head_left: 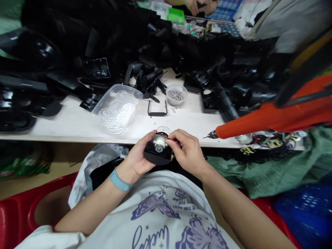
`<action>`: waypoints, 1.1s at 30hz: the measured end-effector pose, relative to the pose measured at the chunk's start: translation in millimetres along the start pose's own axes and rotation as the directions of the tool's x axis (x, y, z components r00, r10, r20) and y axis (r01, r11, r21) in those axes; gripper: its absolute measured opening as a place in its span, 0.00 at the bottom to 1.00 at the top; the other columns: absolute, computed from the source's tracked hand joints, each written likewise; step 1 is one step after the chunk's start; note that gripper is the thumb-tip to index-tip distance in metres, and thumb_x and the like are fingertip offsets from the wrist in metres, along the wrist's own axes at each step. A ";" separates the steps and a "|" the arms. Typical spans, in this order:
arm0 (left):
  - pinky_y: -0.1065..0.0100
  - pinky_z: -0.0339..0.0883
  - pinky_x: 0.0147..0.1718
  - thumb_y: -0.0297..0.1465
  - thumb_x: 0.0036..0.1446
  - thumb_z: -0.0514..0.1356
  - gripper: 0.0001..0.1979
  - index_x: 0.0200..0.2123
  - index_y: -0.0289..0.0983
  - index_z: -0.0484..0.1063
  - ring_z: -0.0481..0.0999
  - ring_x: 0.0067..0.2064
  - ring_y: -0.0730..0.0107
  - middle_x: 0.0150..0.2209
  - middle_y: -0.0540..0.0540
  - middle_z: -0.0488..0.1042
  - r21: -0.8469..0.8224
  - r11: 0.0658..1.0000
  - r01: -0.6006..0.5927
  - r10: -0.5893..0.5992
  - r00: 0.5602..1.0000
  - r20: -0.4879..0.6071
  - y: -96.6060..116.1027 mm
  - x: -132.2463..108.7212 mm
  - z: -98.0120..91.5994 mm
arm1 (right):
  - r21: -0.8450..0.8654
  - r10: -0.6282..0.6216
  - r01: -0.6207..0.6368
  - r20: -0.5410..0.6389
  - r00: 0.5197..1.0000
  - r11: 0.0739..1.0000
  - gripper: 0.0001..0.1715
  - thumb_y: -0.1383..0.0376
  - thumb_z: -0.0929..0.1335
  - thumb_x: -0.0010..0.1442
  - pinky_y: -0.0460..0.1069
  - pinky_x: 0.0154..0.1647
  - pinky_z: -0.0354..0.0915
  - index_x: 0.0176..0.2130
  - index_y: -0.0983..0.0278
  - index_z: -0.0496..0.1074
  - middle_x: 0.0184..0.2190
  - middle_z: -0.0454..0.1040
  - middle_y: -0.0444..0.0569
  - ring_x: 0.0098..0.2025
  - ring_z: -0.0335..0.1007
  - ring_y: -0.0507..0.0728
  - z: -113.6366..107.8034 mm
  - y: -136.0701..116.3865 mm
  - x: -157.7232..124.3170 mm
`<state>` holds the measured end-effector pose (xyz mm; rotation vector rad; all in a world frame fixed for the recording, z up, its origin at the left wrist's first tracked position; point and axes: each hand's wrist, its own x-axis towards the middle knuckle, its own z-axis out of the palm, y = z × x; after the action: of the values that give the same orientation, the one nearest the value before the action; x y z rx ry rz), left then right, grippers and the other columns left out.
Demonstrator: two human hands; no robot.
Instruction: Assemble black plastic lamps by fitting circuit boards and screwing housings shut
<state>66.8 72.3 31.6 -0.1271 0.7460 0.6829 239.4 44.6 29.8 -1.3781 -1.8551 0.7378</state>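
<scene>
Near the front edge of the white table, my left hand (138, 154) is wrapped around a black plastic housing (155, 157). A white and clear round part, which looks like a small motor (159, 144), sits in the middle of the housing. My right hand (185, 148) pinches a red wire (169, 139) at the housing's right side, thumb and forefinger together. A clear round disc (164, 129) shows just behind the housing. To the right, an orange power screwdriver (249, 119) points its bit leftwards, apart from both hands.
A clear tray (133, 90) of transparent discs and a small tub (176, 102) of screws stand on the table (77, 126). Between them lies a black U-shaped frame (157, 113). Black plastic parts crowd the back, and wired pieces (269, 140) lie at right. Another person's hands (193, 6) show at the top.
</scene>
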 end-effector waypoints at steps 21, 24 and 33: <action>0.54 0.81 0.42 0.27 0.68 0.56 0.13 0.31 0.33 0.77 0.82 0.31 0.60 0.29 0.42 0.81 0.001 0.999 -0.054 0.054 0.997 0.059 -6.6 2.0 -4.8 | 0.048 0.071 -0.074 0.076 0.995 0.996 0.09 0.68 0.70 0.65 0.49 0.33 0.60 0.31 0.62 0.73 0.29 0.72 0.45 0.31 0.67 0.54 -6.7 1.5 1.5; 0.53 0.81 0.42 0.30 0.69 0.57 0.13 0.33 0.32 0.78 0.82 0.31 0.60 0.30 0.42 0.81 0.000 1.000 -0.027 0.027 0.997 0.066 -6.1 2.5 -6.7 | 0.026 0.038 -0.041 0.105 0.994 0.999 0.09 0.69 0.70 0.65 0.49 0.34 0.59 0.31 0.62 0.72 0.29 0.71 0.44 0.31 0.66 0.53 -9.1 0.1 2.5; 0.58 0.81 0.40 0.26 0.63 0.61 0.08 0.31 0.33 0.77 0.82 0.30 0.63 0.29 0.43 0.81 0.024 0.997 -0.078 0.078 0.996 -0.039 -10.3 -1.5 -6.9 | 0.015 0.004 -0.006 0.116 0.993 1.000 0.11 0.71 0.69 0.65 0.49 0.36 0.60 0.30 0.63 0.71 0.28 0.70 0.44 0.33 0.67 0.54 -8.3 -0.5 1.1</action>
<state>68.3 61.1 26.2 -0.0920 0.8000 0.7480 245.5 45.8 35.3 -1.3561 -1.9316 0.8491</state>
